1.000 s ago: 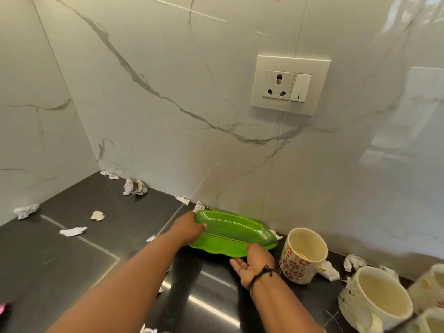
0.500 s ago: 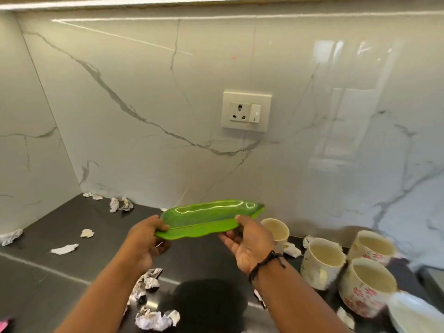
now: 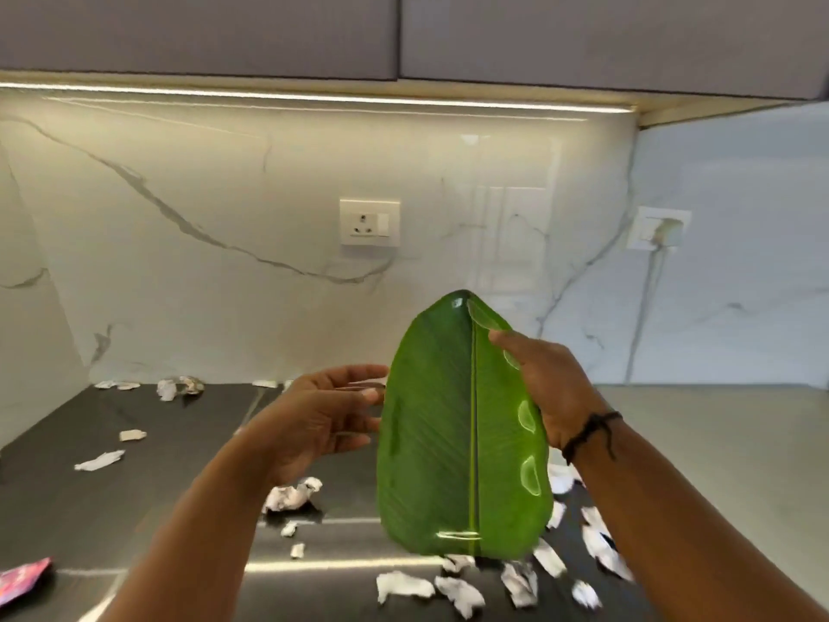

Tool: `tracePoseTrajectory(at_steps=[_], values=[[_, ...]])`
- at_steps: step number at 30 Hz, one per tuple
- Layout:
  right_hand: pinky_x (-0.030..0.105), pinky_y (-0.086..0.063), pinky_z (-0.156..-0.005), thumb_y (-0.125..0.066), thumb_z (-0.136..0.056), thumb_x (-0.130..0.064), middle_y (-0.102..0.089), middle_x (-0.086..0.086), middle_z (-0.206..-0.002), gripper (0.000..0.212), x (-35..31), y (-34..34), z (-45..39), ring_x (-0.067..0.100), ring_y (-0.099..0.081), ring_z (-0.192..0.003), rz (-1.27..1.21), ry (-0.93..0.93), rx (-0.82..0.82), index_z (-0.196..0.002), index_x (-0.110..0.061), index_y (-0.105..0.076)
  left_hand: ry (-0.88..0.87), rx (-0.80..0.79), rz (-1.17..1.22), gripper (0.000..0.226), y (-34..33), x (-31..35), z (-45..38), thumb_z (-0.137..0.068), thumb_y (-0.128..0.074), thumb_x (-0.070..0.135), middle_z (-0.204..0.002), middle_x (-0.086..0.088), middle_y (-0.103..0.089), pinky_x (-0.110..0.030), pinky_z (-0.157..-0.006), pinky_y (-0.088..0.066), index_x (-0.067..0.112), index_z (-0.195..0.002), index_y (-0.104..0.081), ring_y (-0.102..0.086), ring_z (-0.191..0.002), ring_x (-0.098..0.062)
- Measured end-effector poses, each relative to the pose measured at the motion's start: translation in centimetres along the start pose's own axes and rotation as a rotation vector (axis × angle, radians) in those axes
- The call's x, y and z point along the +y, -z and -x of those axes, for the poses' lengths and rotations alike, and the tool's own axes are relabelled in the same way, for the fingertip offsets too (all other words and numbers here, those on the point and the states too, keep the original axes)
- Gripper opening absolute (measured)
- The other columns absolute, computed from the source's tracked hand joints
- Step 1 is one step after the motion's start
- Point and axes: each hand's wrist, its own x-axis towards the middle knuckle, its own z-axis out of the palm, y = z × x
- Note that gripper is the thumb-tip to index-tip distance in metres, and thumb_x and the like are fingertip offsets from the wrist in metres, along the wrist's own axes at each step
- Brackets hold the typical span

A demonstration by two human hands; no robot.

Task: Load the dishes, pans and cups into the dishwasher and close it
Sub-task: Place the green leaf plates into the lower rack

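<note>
Two bare forearms reaching forward from the bottom edge, over a dark glossy tabletop (image 3: 134, 509). Scattered across that surface: crumpled white paper scraps (image 3: 291, 493), thickest near the front right under the arms, thinner toward the far left corner. Pink wrapper (image 3: 22, 579) at the near left edge.

Held upright above the tabletop, touching nothing below: green leaf-shaped plate (image 3: 453, 433), pointed tip up, ribbed face toward the camera, central vein running top to bottom. Right hand (image 3: 549, 392), black cord at the wrist, gripping the plate's right edge, thumb across the front near the tip, fingers hidden behind. Left hand (image 3: 323, 417) open just beside the plate's left edge, fingers straight and spread, fingertips near or at the rim; contact unclear through motion blur.

Beyond the hands: paler counter stretch (image 3: 717, 424) to the right. Behind everything, white marble-look wall with grey veins, meeting side walls at both corners. Centred on it, a socket and switch plate (image 3: 369, 223); further right, a second outlet (image 3: 658, 228) with a plug and a cord hanging down. Above, a bright light strip (image 3: 314, 98) under grey cabinets (image 3: 403, 33).
</note>
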Motion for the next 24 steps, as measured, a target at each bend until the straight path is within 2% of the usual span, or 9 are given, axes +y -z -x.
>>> tracePoseTrajectory(at_steps=[1, 4, 6, 9, 13, 16, 20, 22, 24], values=[[0.067, -0.048, -0.083, -0.077, -0.066, -0.045, -0.062, 0.033, -0.102, 0.065, 0.0, 1.7, 0.9, 0.03, -0.063, -0.078, 0.041, 0.027, 0.043, -0.103, 0.007, -0.063, 0.006, -0.039, -0.001, 0.033, -2.0, -0.8, -0.3, -0.076, -0.064, 0.013, -0.094, -0.008, -0.071, -0.026, -0.059, -0.054, 0.015, -0.108, -0.069, -0.066, -0.067, -0.016], [0.061, -0.054, -0.08, -0.073, -0.081, -0.028, -0.072, 0.021, -0.087, 0.031, 0.2, 7.5, 2.9, 0.037, -0.07, -0.083, 0.048, 0.039, 0.181, -0.09, 0.002, -0.071, -0.004, -0.096, 0.002, 0.021, -8.0, -3.3, -1.3, -0.09, -0.054, 0.015, -0.086, -0.006, -0.069, -0.026, -0.062, -0.053, 0.013, -0.101, -0.071, -0.064, -0.067, -0.016], [0.06, -0.053, -0.08, -0.073, -0.082, -0.029, -0.073, 0.02, -0.089, 0.034, 0.2, 11.7, 4.2, 0.041, -0.069, -0.088, 0.06, 0.037, 0.251, -0.092, 0.003, -0.07, 0.0, -0.156, 0.012, 0.022, -12.1, -4.6, -1.8, -0.094, -0.05, 0.013, -0.083, -0.005, -0.068, -0.025, -0.057, -0.054, 0.011, -0.104, -0.07, -0.063, -0.063, -0.017], [0.053, -0.057, -0.08, -0.07, -0.085, -0.028, -0.073, 0.02, -0.09, 0.027, 0.7, 18.4, 6.1, 0.033, -0.069, -0.078, 0.04, 0.053, 0.313, -0.088, -0.001, -0.072, 0.004, -0.228, -0.041, 0.022, -18.4, -5.8, -2.5, -0.095, -0.049, 0.008, -0.084, -0.006, -0.069, -0.027, -0.052, -0.054, 0.008, -0.107, -0.067, -0.065, -0.06, -0.019], [0.043, -0.059, -0.074, -0.066, -0.088, -0.029, -0.074, 0.016, -0.086, 0.024, 1.7, 29.0, 9.3, 0.028, -0.069, -0.074, 0.036, 0.079, 0.413, -0.081, -0.007, -0.073, -0.005, -0.375, -0.152, 0.02, -29.0, -7.8, -3.6, -0.093, -0.054, 0.009, -0.093, -0.007, -0.072, -0.031, -0.059, -0.056, 0.013, -0.107, -0.068, -0.067, -0.069, -0.022], [0.032, -0.056, -0.064, -0.066, -0.089, -0.03, -0.073, 0.012, -0.079, 0.026, 2.8, 38.9, 11.9, 0.023, -0.066, -0.068, 0.051, 0.083, 0.548, -0.079, -0.006, -0.072, 0.011, -0.402, -0.224, 0.017, -39.2, -10.9, -4.6, -0.089, -0.059, 0.002, -0.078, 0.001, -0.072, -0.025, -0.053, -0.054, 0.016, -0.095, -0.067, -0.066, -0.063, -0.016], [0.041, -0.052, -0.068, -0.068, -0.082, -0.045, -0.068, 0.027, -0.091, 0.047, 5.0, 52.0, 15.8, 0.025, -0.06, -0.069, 0.144, 0.014, 0.701, -0.086, 0.002, -0.066, 0.024, -0.513, -0.354, 0.021, -52.5, -16.6, -6.4, -0.087, -0.063, 0.004, -0.081, 0.0, -0.071, -0.028, -0.058, -0.051, 0.016, -0.104, -0.067, -0.065, -0.061, -0.012], [0.04, -0.056, -0.065, -0.067, -0.086, -0.036, -0.071, 0.022, -0.09, 0.031, 6.2, 57.3, 17.7, 0.024, -0.063, -0.068, 0.191, -0.042, 0.726, -0.086, -0.005, -0.068, 0.052, -0.546, -0.378, 0.02, -57.8, -19.1, -6.8, -0.088, -0.062, 0.001, -0.082, -0.002, -0.07, -0.028, -0.057, -0.054, 0.015, -0.101, -0.067, -0.065, -0.061, -0.012], [0.026, -0.053, -0.051, -0.066, -0.089, -0.022, -0.073, 0.014, -0.084, 0.013, 7.7, 62.0, 19.6, 0.017, -0.066, -0.063, 0.196, -0.095, 0.758, -0.089, -0.009, -0.07, 0.085, -0.581, -0.395, 0.021, -62.7, -21.6, -7.0, -0.088, -0.059, -0.004, -0.079, -0.002, -0.067, -0.025, -0.054, -0.055, 0.016, -0.093, -0.064, -0.063, -0.058, -0.009]])
